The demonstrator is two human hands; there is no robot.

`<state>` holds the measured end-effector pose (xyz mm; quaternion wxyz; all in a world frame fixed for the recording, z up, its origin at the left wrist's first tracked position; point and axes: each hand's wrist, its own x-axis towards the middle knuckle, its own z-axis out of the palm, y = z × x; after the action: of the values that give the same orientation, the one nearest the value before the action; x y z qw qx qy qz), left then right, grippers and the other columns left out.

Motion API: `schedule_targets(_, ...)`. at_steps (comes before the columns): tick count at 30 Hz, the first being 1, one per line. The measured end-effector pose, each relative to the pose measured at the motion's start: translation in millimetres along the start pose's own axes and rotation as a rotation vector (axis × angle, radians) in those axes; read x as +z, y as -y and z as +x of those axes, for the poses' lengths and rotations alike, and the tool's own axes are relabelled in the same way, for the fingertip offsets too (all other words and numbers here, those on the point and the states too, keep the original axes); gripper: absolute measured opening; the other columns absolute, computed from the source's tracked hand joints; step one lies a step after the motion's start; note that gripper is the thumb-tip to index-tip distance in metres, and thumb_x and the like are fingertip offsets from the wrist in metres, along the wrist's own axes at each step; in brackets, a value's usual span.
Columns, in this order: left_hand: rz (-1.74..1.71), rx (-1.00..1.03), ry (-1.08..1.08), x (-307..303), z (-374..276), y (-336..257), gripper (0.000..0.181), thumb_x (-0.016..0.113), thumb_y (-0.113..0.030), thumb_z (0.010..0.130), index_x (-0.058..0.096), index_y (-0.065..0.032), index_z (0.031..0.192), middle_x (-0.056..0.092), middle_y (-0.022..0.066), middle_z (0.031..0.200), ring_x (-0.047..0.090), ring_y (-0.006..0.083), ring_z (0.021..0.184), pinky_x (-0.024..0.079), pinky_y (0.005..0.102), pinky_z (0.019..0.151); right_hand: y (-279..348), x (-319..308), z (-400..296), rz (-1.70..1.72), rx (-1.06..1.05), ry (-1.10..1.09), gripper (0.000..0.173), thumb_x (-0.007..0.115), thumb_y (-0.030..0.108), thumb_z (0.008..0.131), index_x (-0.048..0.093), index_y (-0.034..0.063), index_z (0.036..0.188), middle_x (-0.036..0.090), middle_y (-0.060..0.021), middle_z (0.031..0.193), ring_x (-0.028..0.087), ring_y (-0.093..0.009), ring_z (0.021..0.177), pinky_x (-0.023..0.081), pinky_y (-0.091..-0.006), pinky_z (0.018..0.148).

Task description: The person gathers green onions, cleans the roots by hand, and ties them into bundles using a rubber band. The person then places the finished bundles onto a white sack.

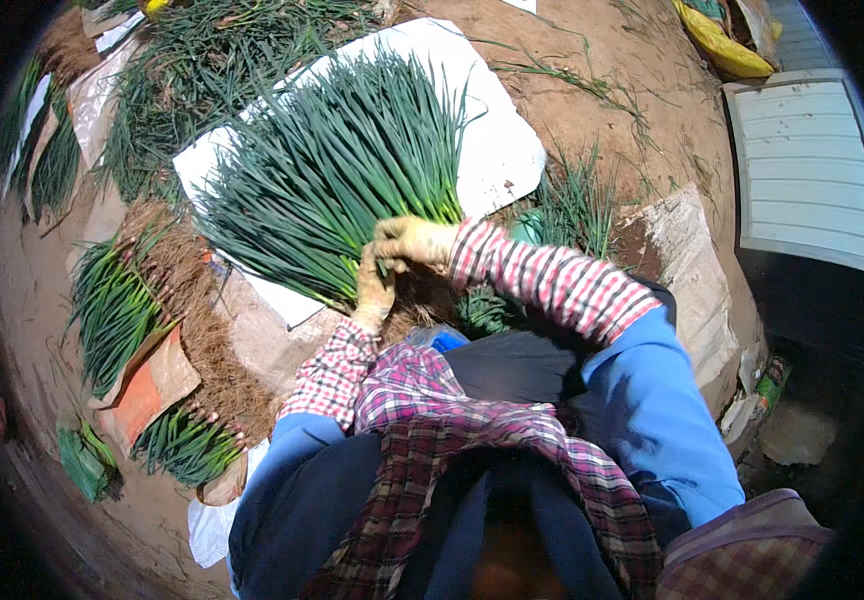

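Note:
A broad spread of long green allium leaves (349, 157), like scallions or Chinese chives, lies fanned out on a white sheet (503, 142) before me. Both my hands wear pale yellowish gloves and meet at the root end of the greens. My left hand (376, 289) is upright at the near left edge of the stems, its fingers bent. My right hand (413, 240) reaches in from the right, its fingertips touching or almost touching my left hand. Whether either hand grips a stem cannot be told. Brown roots (424, 296) show beneath my right hand.
Loose greens (192, 82) are heaped beyond the sheet at upper left. Bundles with roots (113, 307) lie at left beside an orange-and-tan sack piece (154, 379). More greens (574, 202) and a pale sack (691, 277) lie at right, near a white slatted panel (811, 172).

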<state>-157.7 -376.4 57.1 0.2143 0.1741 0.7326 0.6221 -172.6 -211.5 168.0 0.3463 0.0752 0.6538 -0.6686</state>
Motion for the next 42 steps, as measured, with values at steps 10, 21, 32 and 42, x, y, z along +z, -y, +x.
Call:
schedule_targets(10, 0.689, -0.512, -0.58, -119, -34, 36, 0.041, 0.059, -0.012, 0.079, 0.044, 0.0047, 0.114, 0.05, 0.0224, 0.11, 0.053, 0.0301, 0.099, 0.042, 0.0366, 0.087, -3, -250, -59, -1.584, 0.234, -0.261, 0.024, 0.057, 0.015, 0.079, 0.058, 0.0065, 0.101, 0.063, -0.0145, 0.08, 0.062, -0.029, 0.075, 0.05, -0.0382, 0.068)
schedule_targets(21, 0.704, -0.979, -0.735, -197, -30, 95, 0.052, 0.059, -0.024, 0.077, 0.043, 0.0051, 0.117, 0.055, 0.0257, 0.104, 0.054, 0.0373, 0.096, 0.043, 0.0407, 0.087, -24, 35, 133, -0.847, -1.134, 0.45, 0.013, 0.053, 0.019, 0.077, 0.058, 0.0075, 0.074, 0.059, -0.0098, 0.071, 0.058, -0.028, 0.065, 0.049, -0.0364, 0.057)
schedule_targets(32, 0.019, -0.63, -1.144, -131, -31, 97, 0.024, 0.044, -0.011, 0.085, 0.051, 0.0043, 0.103, 0.055, 0.0098, 0.077, 0.051, 0.0187, 0.066, 0.044, 0.0304, 0.057, -103, 102, 185, -1.262, -1.043, 0.581, 0.021, 0.047, 0.027, 0.08, 0.06, 0.0106, 0.08, 0.061, -0.0041, 0.079, 0.055, -0.019, 0.072, 0.038, -0.0359, 0.087)
schedule_targets(42, 0.485, -0.733, -0.514, -140, -37, -28, 0.022, 0.041, -0.016, 0.085, 0.052, 0.0013, 0.077, 0.057, 0.0122, 0.073, 0.055, 0.0255, 0.067, 0.045, 0.0354, 0.059, -95, 79, 183, -1.733, -0.813, 0.804, 0.038, 0.037, 0.039, 0.089, 0.062, 0.0124, 0.101, 0.064, -0.0098, 0.096, 0.055, -0.02, 0.093, 0.038, -0.0393, 0.089)
